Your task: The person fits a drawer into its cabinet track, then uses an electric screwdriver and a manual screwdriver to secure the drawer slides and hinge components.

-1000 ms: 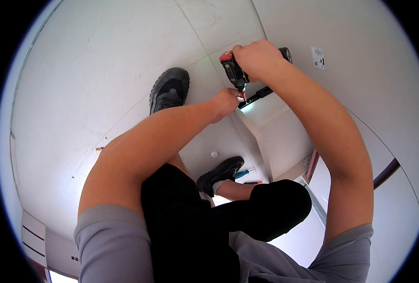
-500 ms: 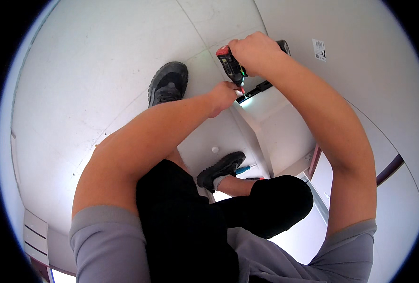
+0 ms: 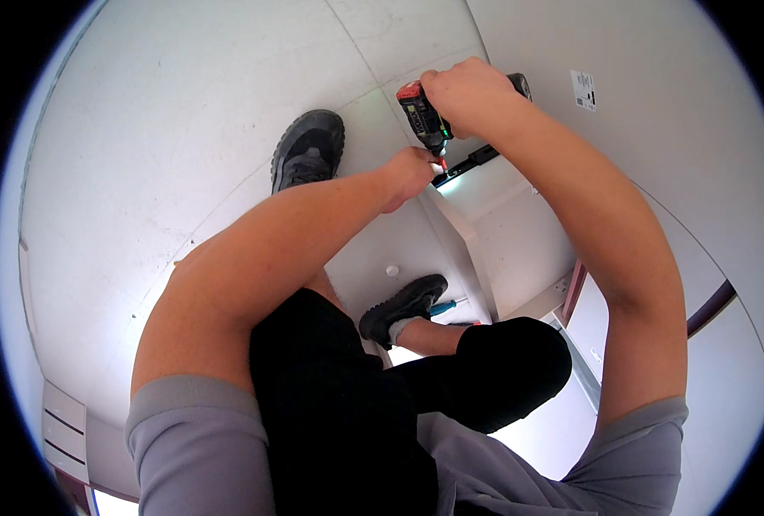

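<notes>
My right hand (image 3: pixel 472 96) is wrapped around the grip of a black and red cordless drill (image 3: pixel 423 116). Its red-collared bit (image 3: pixel 443 162) points down at the end of a black drawer slide (image 3: pixel 472 162), where the tool's lamp casts a bright spot. The slide lies along the top edge of a pale cabinet panel (image 3: pixel 461 230). Beside the bit, the fingers of my left hand (image 3: pixel 409 179) are closed in a pinch at the slide's end. Whatever they grip is too small and hidden to make out.
A teal-handled screwdriver (image 3: pixel 444 308) lies by my dark shoe (image 3: pixel 403 308); my other shoe (image 3: pixel 310 148) stands farther forward. A small white round piece (image 3: pixel 392 271) sits on the floor. A large panel with a paper label (image 3: pixel 582 90) rises on the right.
Almost nothing differs: the drill and my right hand sit a touch farther right in view, and the bit stays at the slide's end.
</notes>
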Demonstrator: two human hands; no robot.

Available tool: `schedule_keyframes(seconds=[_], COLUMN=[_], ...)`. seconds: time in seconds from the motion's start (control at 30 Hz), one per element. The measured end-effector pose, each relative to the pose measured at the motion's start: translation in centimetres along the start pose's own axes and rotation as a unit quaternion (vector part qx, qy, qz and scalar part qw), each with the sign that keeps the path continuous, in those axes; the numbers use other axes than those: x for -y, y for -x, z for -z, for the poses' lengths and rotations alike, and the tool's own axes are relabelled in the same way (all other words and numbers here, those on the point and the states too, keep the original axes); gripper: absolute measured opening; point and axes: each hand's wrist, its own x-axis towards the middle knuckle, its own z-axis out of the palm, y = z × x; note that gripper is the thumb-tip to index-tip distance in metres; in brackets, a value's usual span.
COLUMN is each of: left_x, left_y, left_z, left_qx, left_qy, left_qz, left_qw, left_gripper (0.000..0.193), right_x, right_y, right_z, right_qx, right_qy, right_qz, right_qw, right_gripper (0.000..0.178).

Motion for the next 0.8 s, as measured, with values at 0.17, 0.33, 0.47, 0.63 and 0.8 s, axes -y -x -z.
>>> schedule_keyframes(seconds=[0.17, 0.33, 0.47, 0.63, 0.8], left_x=[0.3, 0.5, 1.1, 1.0, 1.2], left_y=[-0.6, -1.0, -1.8, -1.8, -1.9], left_z=[-0.1, -0.1, 0.0, -0.1, -0.2], left_qx=[0.007, 0.012, 0.020, 0.014, 0.017], left_qy=[0.003, 0.005, 0.007, 0.008, 0.005], left_qz=[0.006, 0.004, -0.002, -0.002, -0.020], left_qw=[1.000, 1.000, 1.000, 1.000, 1.000], left_gripper=[0.030, 0.025, 0.025, 0.023, 0.022], right_x=[-0.2, -0.2, -0.3, -0.3, -0.8], right_y=[-0.1, -0.2, -0.2, -0.5, -0.4], right_z=[-0.1, -0.5, -0.4, -0.8, -0.9], right_qx=[-0.002, -0.012, 0.005, 0.003, 0.018], right_qy=[0.007, 0.020, -0.001, 0.012, 0.003], right_qz=[0.005, 0.015, 0.004, 0.013, 0.009], right_qw=[1.000, 1.000, 1.000, 1.000, 1.000], right_gripper=[0.053, 0.053, 0.054, 0.056, 0.056])
